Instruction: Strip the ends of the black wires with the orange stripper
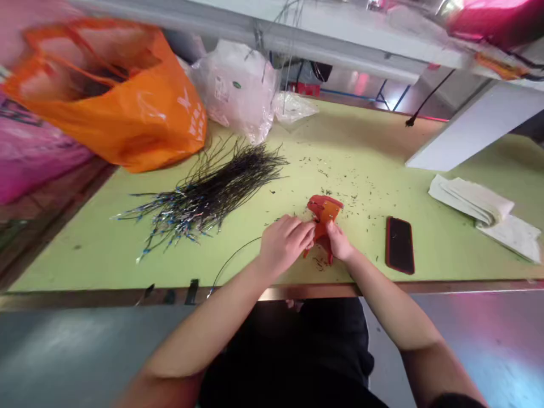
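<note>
My right hand [339,240] is closed on an orange-red wire stripper [326,211], which rests over the table with its jaw end pointing away from me. Fingers pinched, my left hand [285,241] holds a thin black wire [232,256] right at the stripper's side. The wire trails out to the left of that hand and curves down to the table's front edge. Whether its tip sits inside the jaws is hidden by my fingers. Left of my hands lies a bundle of black wires [225,184], many with blue and silvery ends.
Small dark scraps [357,192] are strewn around the stripper. To the right lie a phone [399,245] and folded white cloth or paper [471,201]. An orange bag [148,119] and a clear plastic bag [242,85] stand at back left. A white shelf [340,34] overhangs the table [119,266].
</note>
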### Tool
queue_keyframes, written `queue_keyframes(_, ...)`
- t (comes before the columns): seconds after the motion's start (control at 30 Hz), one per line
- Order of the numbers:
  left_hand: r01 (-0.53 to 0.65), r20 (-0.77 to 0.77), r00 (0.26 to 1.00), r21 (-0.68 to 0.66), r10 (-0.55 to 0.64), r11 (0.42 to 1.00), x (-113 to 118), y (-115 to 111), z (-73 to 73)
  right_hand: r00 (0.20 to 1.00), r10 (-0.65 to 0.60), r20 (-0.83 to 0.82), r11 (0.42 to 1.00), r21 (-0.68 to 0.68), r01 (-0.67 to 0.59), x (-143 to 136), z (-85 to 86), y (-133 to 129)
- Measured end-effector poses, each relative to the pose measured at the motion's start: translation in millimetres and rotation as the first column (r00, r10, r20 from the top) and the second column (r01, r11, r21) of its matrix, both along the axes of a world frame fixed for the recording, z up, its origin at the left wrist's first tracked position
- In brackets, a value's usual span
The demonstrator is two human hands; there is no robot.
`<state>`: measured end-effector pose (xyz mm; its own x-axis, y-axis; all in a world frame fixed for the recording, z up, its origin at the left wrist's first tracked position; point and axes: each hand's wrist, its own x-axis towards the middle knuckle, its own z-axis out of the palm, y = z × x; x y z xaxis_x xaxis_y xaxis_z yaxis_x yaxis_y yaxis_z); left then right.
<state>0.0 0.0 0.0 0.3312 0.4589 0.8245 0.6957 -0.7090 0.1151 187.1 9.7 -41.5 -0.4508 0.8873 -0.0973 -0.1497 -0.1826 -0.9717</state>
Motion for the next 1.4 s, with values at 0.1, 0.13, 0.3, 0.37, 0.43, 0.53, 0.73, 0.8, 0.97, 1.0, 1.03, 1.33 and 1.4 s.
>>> queue_keyframes(0.1,0.024,0.009,1.000,0.014,-0.024,1.000,-0.7,0.5,0.0,0.999,-0.046,0.028,0.999,-0.009,0.046,-1.2,-3.8,-0.4)
queue_keyframes(0.13,0.032,0.014,0.999,0.019,-0.032,0.999,-0.6,0.4,0.4,0.998,-0.048,0.027,0.999,-0.004,0.048,-1.4,-4.2,-0.4)
queue_keyframes(0.3,0.047,0.047,0.998,0.037,-0.049,0.998,1.5,-1.6,4.3,0.999,0.040,-0.028,0.997,0.066,-0.038,0.2,1.6,0.4)
queue_keyframes(0.37,0.046,0.057,0.997,0.027,-0.047,0.999,2.2,-2.0,4.8,0.998,0.059,-0.029,0.995,0.084,-0.057,0.7,5.9,0.5)
queue_keyframes(0.43,0.056,0.069,0.996,0.018,-0.057,0.998,2.6,-2.1,4.6,0.997,0.064,-0.034,0.994,0.088,-0.061,0.3,10.3,0.0)
queue_keyframes(0.53,0.071,0.082,0.994,0.015,-0.072,0.997,2.6,-2.2,3.8,0.994,0.082,-0.076,0.993,0.089,-0.075,-1.4,15.4,-1.4)
queue_keyframes(0.73,0.094,0.101,0.990,0.024,-0.096,0.995,2.7,-4.0,4.5,0.989,0.073,-0.127,0.996,0.065,-0.065,-2.5,16.8,-3.8)
queue_keyframes(0.8,0.096,0.098,0.990,0.025,-0.098,0.995,2.6,-4.5,4.8,0.992,0.065,-0.110,0.996,0.061,-0.058,-1.8,17.4,-5.1)
queue_keyframes(0.97,0.105,0.104,0.989,0.038,-0.109,0.994,2.3,-6.2,4.0,0.998,0.026,-0.050,0.996,0.086,-0.022,-2.6,17.4,-10.4)
queue_keyframes(1.0,0.108,0.106,0.988,0.038,-0.111,0.993,2.2,-6.6,3.6,0.998,0.014,-0.056,0.996,0.093,-0.008,-3.5,16.3,-11.5)
queue_keyframes(1.03,0.110,0.107,0.988,0.038,-0.114,0.993,2.1,-6.8,3.3,0.998,-0.006,-0.070,0.996,0.093,0.012,-4.5,14.9,-12.4)
queue_keyframes(1.33,0.099,0.144,0.983,0.094,-0.112,0.991,-1.9,-3.5,6.7,0.974,-0.022,-0.227,0.997,0.070,0.039,2.2,29.0,-2.1)
queue_keyframes(1.4,0.104,0.161,0.980,0.104,-0.120,0.989,-3.0,-2.3,6.5,0.960,-0.071,-0.272,0.992,0.082,0.097,6.2,34.9,1.3)
